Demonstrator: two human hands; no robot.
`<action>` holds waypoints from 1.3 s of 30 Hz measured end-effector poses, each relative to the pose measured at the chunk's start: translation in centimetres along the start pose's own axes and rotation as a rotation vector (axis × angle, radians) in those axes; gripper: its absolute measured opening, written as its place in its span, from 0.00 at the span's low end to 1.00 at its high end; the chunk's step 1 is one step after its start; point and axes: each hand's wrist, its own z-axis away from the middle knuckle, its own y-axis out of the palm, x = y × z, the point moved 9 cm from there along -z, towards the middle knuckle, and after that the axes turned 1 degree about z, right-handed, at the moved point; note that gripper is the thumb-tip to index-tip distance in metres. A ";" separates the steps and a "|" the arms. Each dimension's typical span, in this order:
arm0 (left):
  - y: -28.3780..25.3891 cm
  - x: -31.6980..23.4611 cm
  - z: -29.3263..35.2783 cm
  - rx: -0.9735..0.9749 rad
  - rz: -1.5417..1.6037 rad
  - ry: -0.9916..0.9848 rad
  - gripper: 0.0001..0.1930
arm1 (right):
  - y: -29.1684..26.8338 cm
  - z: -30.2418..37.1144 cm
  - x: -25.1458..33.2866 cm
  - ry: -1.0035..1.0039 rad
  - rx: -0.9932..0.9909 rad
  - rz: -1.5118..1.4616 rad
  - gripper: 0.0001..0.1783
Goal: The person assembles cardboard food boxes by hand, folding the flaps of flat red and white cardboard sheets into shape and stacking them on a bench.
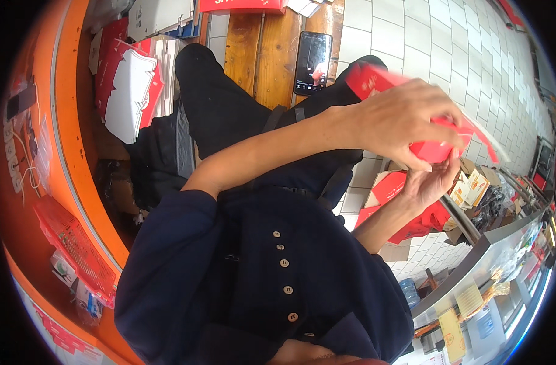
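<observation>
Off to my right, both hands are on a red folded paperboard box (441, 143) with pale inner edges. My left hand (406, 118) reaches across my body and grips it from above, its fingers bent over the red panel. Below it, my right hand (433, 182) is closed on the lower side of the same box, its fingers partly hidden by it. One red flap with light print sticks out past my left hand, smeared by motion. Another flap with a white edge juts out to the right.
A phone (313, 64) lies on the wooden bench (278, 61) before me. Flat red-and-white cartons (132, 91) are stacked at the left, beside an orange counter (77, 121) with a red basket (74, 243). More red cartons (390, 185) and a metal-edged table (466, 267) are at the right.
</observation>
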 end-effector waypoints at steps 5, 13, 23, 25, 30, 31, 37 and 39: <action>2.2 -0.6 1.3 0.143 -0.124 0.110 0.14 | -2.4 -1.3 0.5 0.110 0.327 -0.144 0.21; 3.4 -1.3 2.9 0.235 -0.311 0.234 0.10 | -7.0 -4.0 3.9 -0.057 -0.151 0.379 0.24; 1.2 -0.3 2.1 -0.176 0.125 0.062 0.30 | -0.5 0.1 -1.6 0.017 -0.094 -0.059 0.26; 0.7 0.8 1.9 -0.161 -0.039 -0.066 0.30 | 2.7 0.3 -1.8 0.109 0.175 -0.310 0.24; -0.6 1.8 2.3 -0.152 -0.140 -0.178 0.34 | 1.5 0.3 0.0 -0.128 0.173 0.122 0.25; -1.1 1.7 2.5 -0.219 -0.130 -0.176 0.36 | 2.2 0.2 0.4 -0.130 0.174 0.124 0.25; -3.0 3.7 2.9 -0.427 0.151 -0.286 0.34 | 1.1 -1.4 2.7 -0.353 -0.240 0.998 0.25; -2.7 4.1 3.0 -0.321 0.222 -0.395 0.39 | -2.0 -2.7 2.8 -0.369 -0.255 0.813 0.28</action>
